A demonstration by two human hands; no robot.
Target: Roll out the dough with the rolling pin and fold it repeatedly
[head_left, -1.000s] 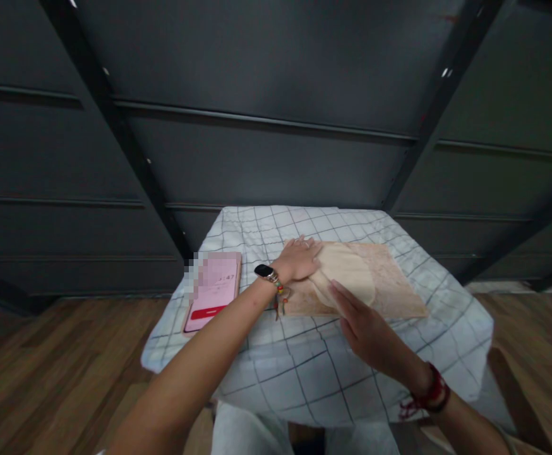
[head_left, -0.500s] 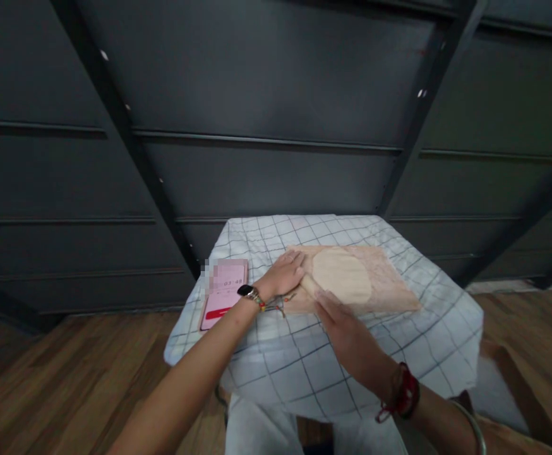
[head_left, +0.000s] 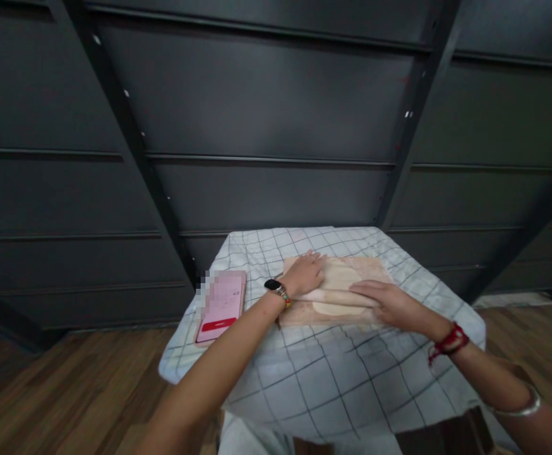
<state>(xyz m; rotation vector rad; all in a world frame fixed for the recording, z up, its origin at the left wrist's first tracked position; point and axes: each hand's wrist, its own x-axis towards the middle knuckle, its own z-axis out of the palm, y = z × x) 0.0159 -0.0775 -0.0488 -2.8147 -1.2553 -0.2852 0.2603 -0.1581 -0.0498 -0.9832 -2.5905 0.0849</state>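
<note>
A pale rolling pin [head_left: 335, 297] lies crosswise over a flat round sheet of dough [head_left: 337, 308], which spreads on a pinkish-beige mat [head_left: 299, 315]. My left hand [head_left: 305, 274] presses its palm on the pin's left end, fingers stretched out and spread past it over the dough. At the right end, my right hand [head_left: 390, 302] has the pin between its straight fingers and thumb. Parts of the dough are covered by the pin and both hands.
The small table wears a white checked cloth [head_left: 299, 373]. On its left lies a phone [head_left: 223, 303] with a pink screen and red button. A dark panelled wall [head_left: 276, 114] rises behind the table. Wooden floor [head_left: 77, 385] shows at both sides.
The rolling pin has turned from a slant over the dough's left edge to nearly level across its middle. Both hands moved right with it, the right hand farther. The view tilted up slightly.
</note>
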